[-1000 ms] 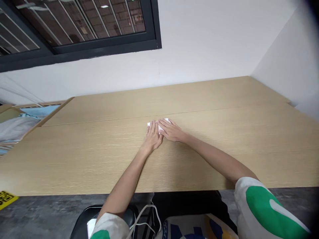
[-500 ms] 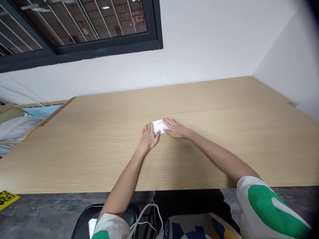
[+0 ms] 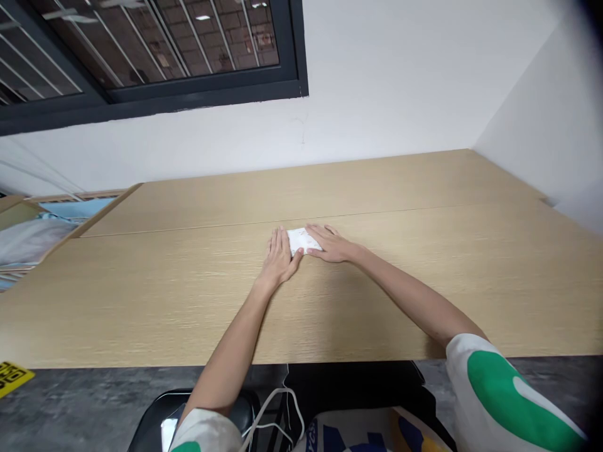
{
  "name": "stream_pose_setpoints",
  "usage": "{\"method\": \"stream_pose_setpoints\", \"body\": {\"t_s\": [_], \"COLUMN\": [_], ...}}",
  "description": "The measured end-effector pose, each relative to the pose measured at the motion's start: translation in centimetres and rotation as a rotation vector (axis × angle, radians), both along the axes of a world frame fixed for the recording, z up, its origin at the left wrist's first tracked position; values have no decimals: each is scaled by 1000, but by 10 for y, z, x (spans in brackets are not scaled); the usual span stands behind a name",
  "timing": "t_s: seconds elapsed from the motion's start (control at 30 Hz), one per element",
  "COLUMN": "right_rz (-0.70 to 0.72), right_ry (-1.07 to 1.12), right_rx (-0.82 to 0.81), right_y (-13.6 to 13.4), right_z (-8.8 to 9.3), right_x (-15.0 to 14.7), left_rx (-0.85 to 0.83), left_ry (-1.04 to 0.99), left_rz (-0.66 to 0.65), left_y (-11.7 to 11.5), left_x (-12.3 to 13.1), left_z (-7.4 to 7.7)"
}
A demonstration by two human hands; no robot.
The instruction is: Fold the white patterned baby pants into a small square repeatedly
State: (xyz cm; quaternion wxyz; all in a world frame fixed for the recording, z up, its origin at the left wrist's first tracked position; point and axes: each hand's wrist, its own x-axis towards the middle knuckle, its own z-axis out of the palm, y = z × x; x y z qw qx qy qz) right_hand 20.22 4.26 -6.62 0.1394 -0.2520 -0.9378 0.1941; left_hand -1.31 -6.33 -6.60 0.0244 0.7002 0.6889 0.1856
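Note:
A small white packet, perhaps a pack of tissues, lies flat on the wooden table near the middle. On its left edge rests my left hand, fingers stretched out and thumb along the near side. My right hand lies flat against the right edge, fingers extended and partly over the packet. Both palms face down. The packet's two ends are hidden under or beside the fingers, and the faint marks on its face are too small to read.
A white wall and a dark-framed barred window stand behind the table. Bedding shows beyond its left end. Below the near edge are a black chair, white cables and a yellow label.
Slightly more of the white packet shows between my hands. My left fingers have straightened a little, pointing further up the table. The view has shifted slightly.

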Motion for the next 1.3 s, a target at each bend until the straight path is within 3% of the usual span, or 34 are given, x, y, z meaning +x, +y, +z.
{"method": "stream_pose_setpoints", "body": {"t_s": [0.1, 0.2, 0.47, 0.63, 0.7, 0.8, 0.9, 0.97, 1.17, 1.23, 1.3], "right_rz": [33, 50, 19, -100, -144, -154, -263, -365, -441, -450, -402], "right_ry": [2, 5, 155, 352, 499, 673, 632, 559, 439, 474, 514], "right_rx": [-17, -54, 2, -29, -170, -409, -539, -558, -434, -313, -169], "right_y": [2, 4, 11, 16, 18, 23, 28, 30, 29, 24, 15], "right_z": [3, 8, 3, 3, 9, 21, 26, 23, 7, 11, 20], "right_x": [1, 2, 0, -5, -8, -9, -9, -8, -8, -9, -9], "left_rx": [70, 36, 26, 135, 207, 229, 140, 63, -130, -33, 96], "left_ry": [47, 74, 44, 19, -60, -355, -635, -676, -400, -237, -130], "left_rz": [-120, -171, -119, -70, -20, 8, 39, 66, 65, 68, -29], "left_y": [-1, 0, 8, 6, 2, -4, -7, -8, -14, -18, -23], "left_x": [0, 1, -2, -2, -1, 3, 8, 12, 23, 27, 33], "left_z": [9, 14, 13, 26, 35, 45, 45, 40, 32, 35, 41]}}
